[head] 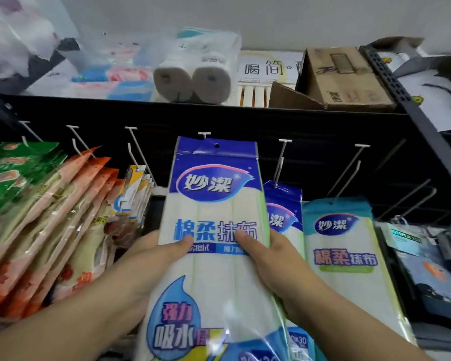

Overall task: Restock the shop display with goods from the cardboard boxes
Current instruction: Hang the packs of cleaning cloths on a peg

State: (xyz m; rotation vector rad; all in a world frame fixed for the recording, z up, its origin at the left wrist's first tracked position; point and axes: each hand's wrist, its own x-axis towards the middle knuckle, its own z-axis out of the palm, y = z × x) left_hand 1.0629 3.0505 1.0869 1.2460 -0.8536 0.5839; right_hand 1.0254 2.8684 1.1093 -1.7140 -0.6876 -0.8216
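Observation:
A long blue-and-white pack of cleaning cloths (214, 204) is held upright in the middle of the head view. My left hand (154, 259) grips its left edge, thumb across the front. My right hand (268, 259) grips its right edge the same way. The hole in the pack's blue header sits just below the tip of a white display hook (204, 134) on the black pegboard. A matching blue pack (284, 212) hangs on the hook to the right, partly hidden behind the held pack. A teal pack of cloths (341, 256) hangs further right.
Green and orange packets (44, 217) hang crowded on the left hooks. Bare hooks (354, 165) stick out at the right. The top shelf carries paper rolls (193, 82), a cardboard box (341, 79) and plastic bags. Dark packs (427, 269) sit at the far right.

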